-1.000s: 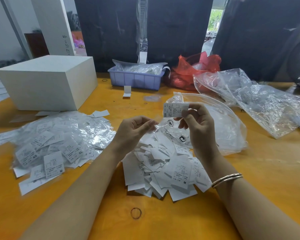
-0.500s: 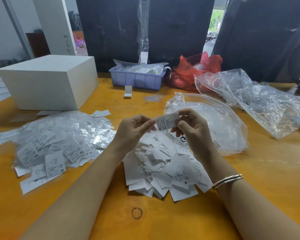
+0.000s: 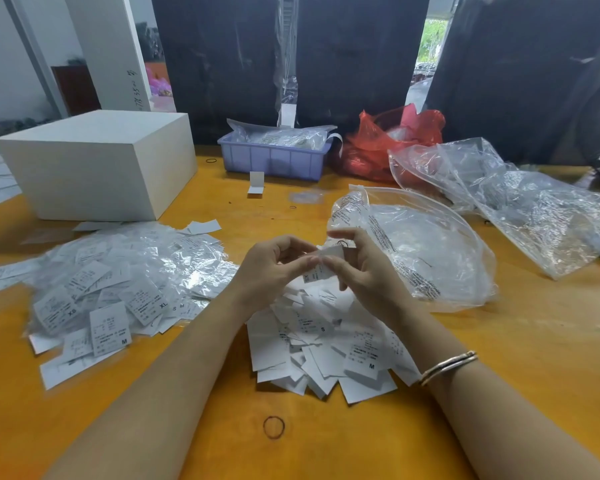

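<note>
My left hand (image 3: 274,268) and my right hand (image 3: 364,271) meet above a heap of loose white size labels (image 3: 326,351) on the orange table (image 3: 534,358). Between the fingertips of both hands sits one small white label (image 3: 321,268); both hands pinch it. Whether a thin clear sleeve lies around it I cannot tell. To the left lies a pile of labels in small clear bags (image 3: 118,282), printed XS, XL, M.
A white box (image 3: 97,164) stands at the back left, a blue tray (image 3: 274,157) and a red bag (image 3: 395,140) at the back. Large clear plastic bags (image 3: 430,251) spread to the right. A rubber band (image 3: 273,427) lies near the front edge.
My right hand has brought the label down from chest height to my left hand's fingertips, and both hands now pinch it together.
</note>
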Motion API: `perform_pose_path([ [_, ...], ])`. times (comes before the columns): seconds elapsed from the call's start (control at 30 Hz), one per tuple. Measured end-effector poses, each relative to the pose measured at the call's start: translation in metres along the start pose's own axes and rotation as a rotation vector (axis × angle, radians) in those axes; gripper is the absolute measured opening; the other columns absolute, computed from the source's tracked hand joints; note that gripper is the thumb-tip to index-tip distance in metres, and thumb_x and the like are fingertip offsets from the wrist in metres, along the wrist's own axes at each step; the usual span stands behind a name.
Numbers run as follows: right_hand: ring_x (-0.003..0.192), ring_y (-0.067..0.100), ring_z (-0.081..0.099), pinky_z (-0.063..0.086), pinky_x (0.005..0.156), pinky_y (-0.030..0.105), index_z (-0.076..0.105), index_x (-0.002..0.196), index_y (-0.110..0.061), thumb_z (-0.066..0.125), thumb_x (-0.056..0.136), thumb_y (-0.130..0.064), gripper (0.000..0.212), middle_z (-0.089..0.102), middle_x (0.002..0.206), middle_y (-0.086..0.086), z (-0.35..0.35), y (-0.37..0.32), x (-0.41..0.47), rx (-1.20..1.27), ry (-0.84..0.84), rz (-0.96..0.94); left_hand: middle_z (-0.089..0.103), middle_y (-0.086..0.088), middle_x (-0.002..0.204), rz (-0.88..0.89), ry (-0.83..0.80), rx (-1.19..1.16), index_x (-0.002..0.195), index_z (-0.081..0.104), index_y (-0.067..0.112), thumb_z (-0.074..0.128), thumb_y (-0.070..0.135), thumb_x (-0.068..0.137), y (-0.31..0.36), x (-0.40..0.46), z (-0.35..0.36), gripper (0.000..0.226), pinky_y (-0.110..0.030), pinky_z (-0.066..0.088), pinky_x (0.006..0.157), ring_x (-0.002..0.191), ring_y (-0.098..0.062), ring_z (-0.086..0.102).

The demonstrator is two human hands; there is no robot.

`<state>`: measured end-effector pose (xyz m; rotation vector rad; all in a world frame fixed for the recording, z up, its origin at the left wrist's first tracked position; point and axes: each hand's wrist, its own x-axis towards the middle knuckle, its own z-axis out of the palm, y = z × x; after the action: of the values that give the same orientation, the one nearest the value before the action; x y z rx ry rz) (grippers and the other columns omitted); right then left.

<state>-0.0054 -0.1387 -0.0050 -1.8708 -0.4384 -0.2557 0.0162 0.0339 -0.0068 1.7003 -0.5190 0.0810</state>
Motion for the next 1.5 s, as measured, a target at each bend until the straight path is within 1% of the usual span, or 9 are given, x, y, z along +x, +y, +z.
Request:
perform_pose_path([
  [0.17,0.051,0.005,0.055,0.045,0.052,0.016,0.062,0.08,-0.016,0.064,0.085,-0.004,0.013,0.064,0.065,-0.002,0.001,0.001,0.002,0.007,0.15,-0.001,0.069,0.008,0.072,-0.004,0.062,0.017,0.09,0.066,0.023,0.072,0.018,0.078,0.0,0.001,-0.002,0.015,-0.018,0.052,0.065,0.072,-0.004,0.065],
  [0.37,0.061,0.021,0.061,0.05,0.057,0.033,0.07,0.097,-0.016,0.061,0.088,-0.005,0.017,0.069,0.077,0.0,0.006,-0.002,-0.001,-0.075,0.104,-0.035,0.071,-0.006,0.082,-0.032,0.049,0.095,0.091,0.066,0.024,0.074,0.017,0.078,0.001,0.0,-0.003,0.016,-0.025,0.055,0.071,0.077,-0.012,0.068],
  [0.47,0.054,0.004,0.055,0.044,0.051,0.015,0.068,0.1,-0.015,0.058,0.09,-0.005,0.018,0.069,0.081,0.0,-0.011,-0.001,0.005,-0.167,0.377,-0.128,0.067,0.002,0.08,-0.04,0.179,0.115,0.089,0.065,0.028,0.072,0.016,0.081,0.0,0.002,-0.012,0.016,-0.015,0.051,0.061,0.072,-0.005,0.063],
  [0.57,0.076,0.004,0.059,0.046,0.071,0.012,0.07,0.099,-0.005,0.055,0.089,-0.003,0.018,0.069,0.092,0.006,-0.041,0.011,0.009,-0.45,0.666,-0.125,0.062,0.011,0.079,-0.069,0.416,0.282,0.093,0.064,0.026,0.071,0.022,0.083,-0.003,0.004,-0.024,0.013,-0.008,0.044,0.051,0.069,0.0,0.058],
  [0.67,0.105,0.03,0.054,0.041,0.091,0.042,0.068,0.109,-0.011,0.051,0.091,-0.013,0.025,0.064,0.114,0.01,-0.062,0.033,0.01,-0.77,0.534,0.178,0.061,0.009,0.083,-0.144,0.565,0.569,0.103,0.063,0.022,0.067,0.022,0.086,-0.01,0.003,-0.037,0.017,-0.014,0.038,0.053,0.07,-0.004,0.054],
  [0.8,0.11,0.03,0.045,0.033,0.088,0.039,0.067,0.106,-0.014,0.042,0.092,-0.028,0.032,0.056,0.12,0.008,-0.063,0.046,0.014,-1.079,0.238,0.412,0.066,-0.001,0.101,-0.307,0.516,0.887,0.115,0.058,0.023,0.062,0.02,0.087,-0.018,-0.002,-0.047,0.028,-0.036,0.046,0.079,0.091,-0.023,0.058],
  [0.97,0.104,0.026,0.048,0.03,0.083,0.036,0.07,0.103,-0.023,0.046,0.095,-0.034,0.028,0.061,0.109,0.002,-0.06,0.046,0.017,-1.18,0.266,0.383,0.059,-0.006,0.121,-0.318,0.461,1.249,0.123,0.057,0.026,0.062,0.019,0.087,-0.015,-0.005,-0.045,0.037,-0.043,0.037,0.087,0.112,-0.029,0.048],
  [1.2,0.1,0.026,0.051,0.019,0.076,0.033,0.071,0.09,-0.021,0.061,0.085,-0.025,0.012,0.063,0.102,0.003,-0.06,0.043,0.013,-0.883,0.533,0.306,0.065,-0.002,0.106,0.113,0.251,0.793,0.105,0.069,0.015,0.064,0.011,0.087,-0.002,-0.004,-0.012,0.018,-0.035,0.041,0.089,0.106,-0.024,0.052],
  [1.5,0.097,0.026,0.055,0.016,0.075,0.032,0.069,0.092,-0.015,0.058,0.089,-0.035,0.023,0.068,0.099,0.003,-0.064,0.046,0.012,-0.766,0.618,0.282,0.059,0.01,0.096,0.121,0.088,0.631,0.104,0.068,0.017,0.061,0.013,0.09,0.002,-0.007,0.007,0.017,-0.031,0.04,0.09,0.101,-0.014,0.05],
])
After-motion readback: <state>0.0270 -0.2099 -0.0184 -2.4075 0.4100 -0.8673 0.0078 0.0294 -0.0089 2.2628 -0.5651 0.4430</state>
